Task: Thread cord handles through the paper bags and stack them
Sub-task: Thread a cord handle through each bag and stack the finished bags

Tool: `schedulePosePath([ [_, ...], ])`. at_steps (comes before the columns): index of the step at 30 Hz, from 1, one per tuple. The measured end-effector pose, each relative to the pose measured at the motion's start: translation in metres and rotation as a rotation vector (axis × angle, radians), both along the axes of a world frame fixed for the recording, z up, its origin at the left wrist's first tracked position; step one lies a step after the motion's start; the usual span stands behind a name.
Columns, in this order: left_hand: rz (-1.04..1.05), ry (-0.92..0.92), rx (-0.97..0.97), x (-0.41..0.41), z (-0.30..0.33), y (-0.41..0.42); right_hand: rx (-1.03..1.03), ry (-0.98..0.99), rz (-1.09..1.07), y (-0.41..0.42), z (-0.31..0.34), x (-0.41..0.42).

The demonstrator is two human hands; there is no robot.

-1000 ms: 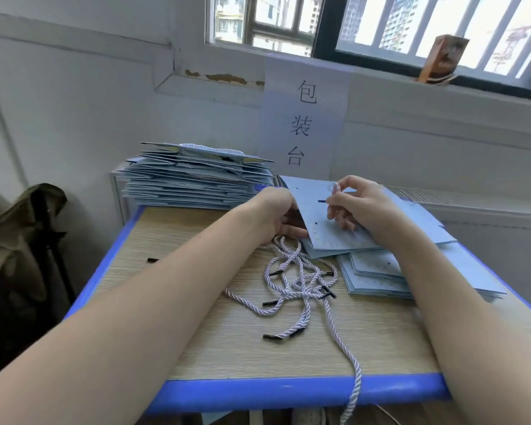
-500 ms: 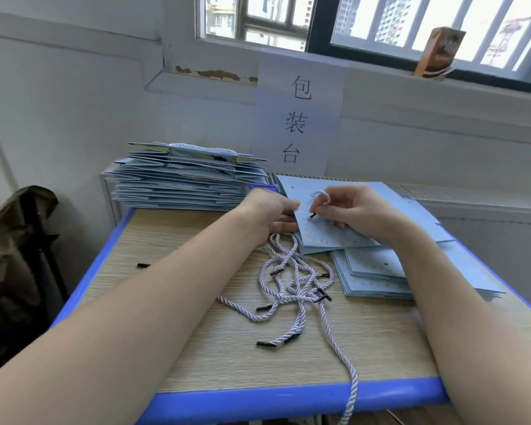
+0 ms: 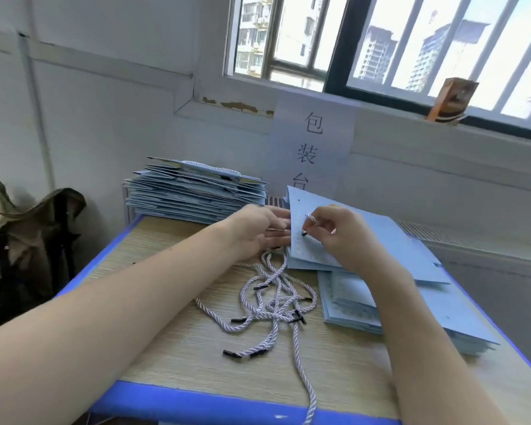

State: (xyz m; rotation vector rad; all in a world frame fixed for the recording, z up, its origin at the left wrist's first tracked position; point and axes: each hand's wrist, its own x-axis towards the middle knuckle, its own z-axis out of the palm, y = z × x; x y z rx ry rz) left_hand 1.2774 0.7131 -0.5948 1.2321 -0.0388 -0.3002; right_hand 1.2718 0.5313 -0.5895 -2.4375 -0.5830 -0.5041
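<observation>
Tilted up more steeply than before, the pale blue bag (image 3: pixel 365 240) is held by the left hand (image 3: pixel 258 233); the right hand (image 3: pixel 334 233) pinches the black-tipped cord (image 3: pixel 304 232). A wall sign (image 3: pixel 311 142) reads 包装台.

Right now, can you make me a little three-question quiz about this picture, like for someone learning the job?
1. True or false: the right hand pinches a cord tip at the paper bag.
2. Where is the finished stack? A) far left of the table B) on the floor
3. Fill in: the loose cords lie ___ the two arms.

Key: 1 true; 2 A; 3 between
</observation>
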Motion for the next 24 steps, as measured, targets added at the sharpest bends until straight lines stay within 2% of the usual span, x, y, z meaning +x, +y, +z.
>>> schedulePosePath([
  [3, -0.012, -0.050, -0.042, 0.002, -0.004, 0.001, 0.129, 0.084, -0.040, 0.000, 0.002, 0.003],
  [10, -0.072, -0.177, 0.017, 0.000, -0.009, -0.002, 0.297, 0.308, -0.027, 0.001, 0.001, 0.007],
  [14, -0.061, -0.193, 0.045, 0.003, -0.012, -0.003, 0.210, 0.264, -0.110, -0.001, 0.002, 0.006],
  [20, -0.037, -0.271, 0.086, -0.001, -0.013, -0.010, 0.191, 0.331, -0.073, -0.003, 0.003, 0.005],
  [24, -0.074, -0.301, 0.180, 0.004, -0.011, -0.006, 0.234, 0.212, -0.128, 0.005, -0.002, 0.011],
])
